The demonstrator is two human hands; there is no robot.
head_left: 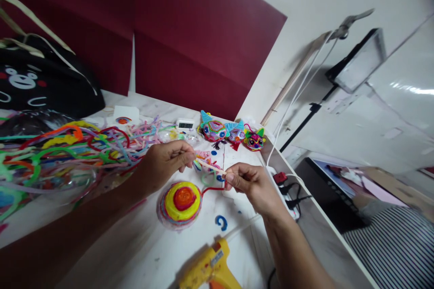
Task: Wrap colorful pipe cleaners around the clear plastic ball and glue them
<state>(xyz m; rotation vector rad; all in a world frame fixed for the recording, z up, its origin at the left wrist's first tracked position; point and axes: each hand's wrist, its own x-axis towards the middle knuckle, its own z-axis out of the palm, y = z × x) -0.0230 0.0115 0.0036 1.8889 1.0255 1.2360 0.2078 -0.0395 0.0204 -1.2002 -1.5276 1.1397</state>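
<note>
A thin pale strip (210,166) is stretched between my two hands above the table. My left hand (172,159) pinches its left end, and my right hand (244,181) pinches the other. Below my left hand lies a round piece (184,202) coiled in red, orange and yellow, with a red strand (213,188) running from it toward my right hand. A blue curl (221,222) rests to the right of the round piece. At the bottom is a yellow glue gun (210,266). Small coloured bits lie behind the strip, partly hidden.
Tangled colourful pipe cleaners (84,144) cover the left side. Three decorated animal heads (213,130) and a small digital display (185,124) stand at the back. A power strip (288,203) with plugs is beyond my right hand. A person in a striped top (393,244) is at right.
</note>
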